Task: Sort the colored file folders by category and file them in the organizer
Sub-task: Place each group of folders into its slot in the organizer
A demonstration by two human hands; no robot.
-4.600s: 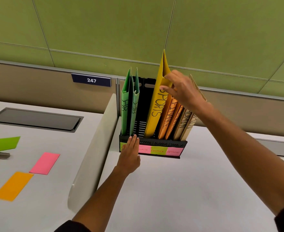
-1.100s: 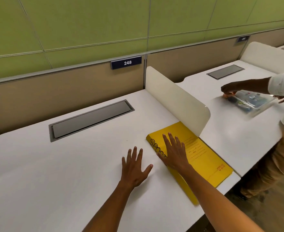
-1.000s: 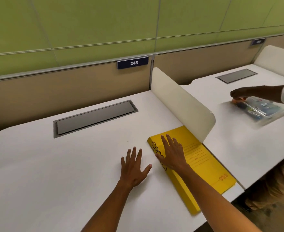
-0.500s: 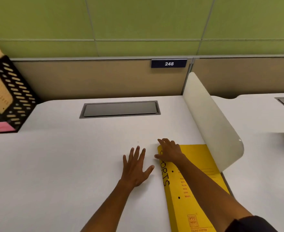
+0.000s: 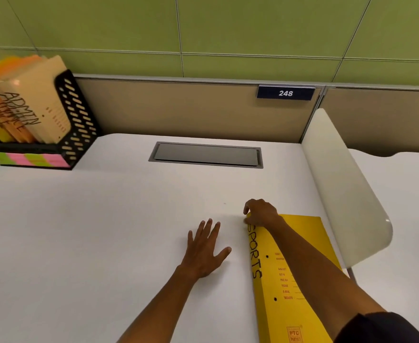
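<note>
A yellow folder (image 5: 287,280) marked SPORTS lies flat on the white desk (image 5: 104,231) at the right, beside a cream divider. My right hand (image 5: 260,214) curls its fingers over the folder's far left corner, gripping it. My left hand (image 5: 204,248) rests flat on the desk just left of the folder, fingers spread, holding nothing. The black mesh organizer (image 5: 77,120) stands at the far left with cream, orange and yellow folders (image 5: 30,105) upright in it, the front ones marked ADMIN and FINANCE. Pink and green sticky labels (image 5: 30,159) line its front edge.
A cream curved divider (image 5: 347,189) rises along the desk's right side, with another desk beyond it. A grey cable hatch (image 5: 206,154) is set into the desk at the back. A tan partition carries a sign 248 (image 5: 285,92).
The view has swung left, bringing the organizer further into sight. My right hand slid from flat on the folder to curling over its far corner. The left hand stayed flat.
</note>
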